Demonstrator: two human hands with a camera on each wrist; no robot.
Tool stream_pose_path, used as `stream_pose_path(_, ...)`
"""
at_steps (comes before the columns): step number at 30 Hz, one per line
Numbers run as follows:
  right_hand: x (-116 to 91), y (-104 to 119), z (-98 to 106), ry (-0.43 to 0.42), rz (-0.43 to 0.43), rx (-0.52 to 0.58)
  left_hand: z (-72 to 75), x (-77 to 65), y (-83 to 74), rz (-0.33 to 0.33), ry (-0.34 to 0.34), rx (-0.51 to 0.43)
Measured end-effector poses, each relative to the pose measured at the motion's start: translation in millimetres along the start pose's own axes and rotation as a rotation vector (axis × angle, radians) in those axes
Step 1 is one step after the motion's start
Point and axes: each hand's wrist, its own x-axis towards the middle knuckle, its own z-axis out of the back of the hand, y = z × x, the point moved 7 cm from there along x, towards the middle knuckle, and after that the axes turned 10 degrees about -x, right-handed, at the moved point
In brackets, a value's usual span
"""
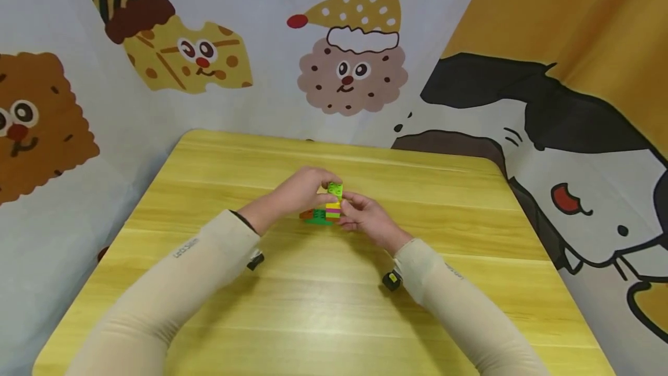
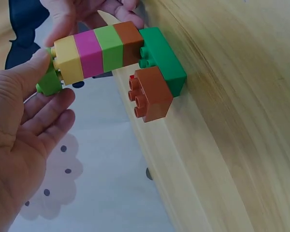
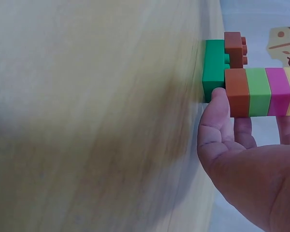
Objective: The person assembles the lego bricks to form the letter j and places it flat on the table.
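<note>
A small tower of toy building blocks stands on a dark green base block (image 2: 164, 63). From the base up it has a brown block (image 2: 128, 42), a light green one (image 2: 109, 47), a magenta one (image 2: 89, 54) and a yellow one (image 2: 68, 60). My left hand (image 1: 302, 189) pinches another light green block (image 2: 50, 81) at the yellow block's studs, some of which still show. The right hand (image 1: 373, 222) holds the tower from its right side, one fingertip low by the base. Beside the tower, a second brown block (image 2: 154, 92) sits at the base's other end.
The wood-grain table (image 1: 313, 312) extends around the blocks on all sides. Behind it hangs a cloth (image 1: 271, 115) printed with cartoon figures. A small dark camera (image 1: 391, 280) sits at the right wrist, another (image 1: 255, 260) at the left.
</note>
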Motion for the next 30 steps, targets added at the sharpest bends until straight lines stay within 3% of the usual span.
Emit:
stream_pose_path(10,4.6,-4.7,0.7,-0.016,-0.031,0.013,0.5,-6.2,8.7,0.065,0.019,-0.024)
stream_pose_path(19,4.2,0.2,0.0,0.003,-0.091,0.012,-4.5,-3.7,0.8,-0.031,0.02,-0.005)
stream_pose_path(30,2.9,10.3,-1.2,0.011,-0.155,-0.019,-11.3,-5.0,11.4,0.018,-0.012,-0.087)
